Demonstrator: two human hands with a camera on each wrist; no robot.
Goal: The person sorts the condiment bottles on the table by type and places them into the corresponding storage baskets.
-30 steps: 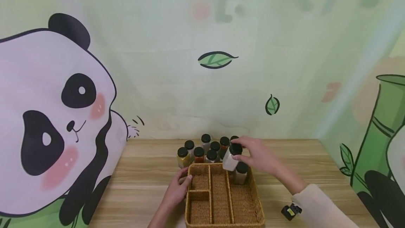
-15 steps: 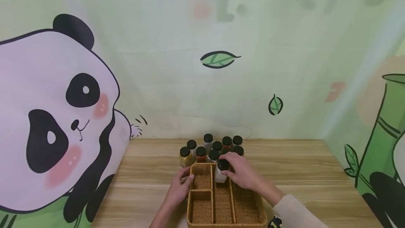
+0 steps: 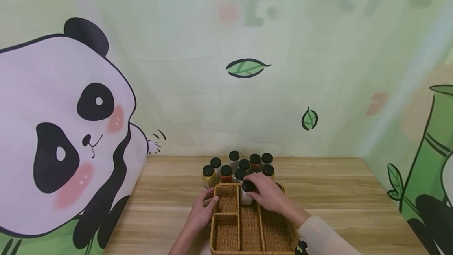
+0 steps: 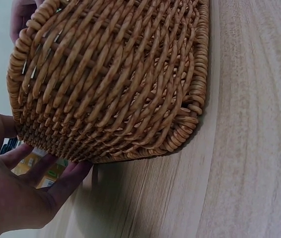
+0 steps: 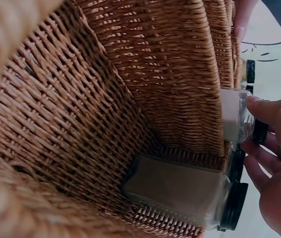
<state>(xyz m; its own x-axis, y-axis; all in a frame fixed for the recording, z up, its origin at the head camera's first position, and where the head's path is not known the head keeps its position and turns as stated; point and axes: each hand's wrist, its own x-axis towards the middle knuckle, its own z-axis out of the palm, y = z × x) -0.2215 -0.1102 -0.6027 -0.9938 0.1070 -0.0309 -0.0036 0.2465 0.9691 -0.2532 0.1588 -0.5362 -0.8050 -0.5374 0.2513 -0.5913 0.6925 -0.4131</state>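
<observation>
Basket [image 3: 247, 231] sat nearest on the table [image 3: 336, 192]. Left hand [image 3: 202, 211] rested flat against its left wall, fingers [image 4: 56, 173] relaxed and straight on the wicker. Right hand [image 3: 270, 196] was over the far end, fingers [image 5: 267, 111] curled round a jar [image 3: 246, 193], holding it upright in the middle slot. Another jar [image 5: 180, 196] stood in the right slot beside it. More jars [image 3: 235, 166] were clustered just behind the basket.

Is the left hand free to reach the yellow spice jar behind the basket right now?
Probably yes. The left hand only rests on the basket corner, and the yellow spice jar stands just beyond it with nothing between.
</observation>
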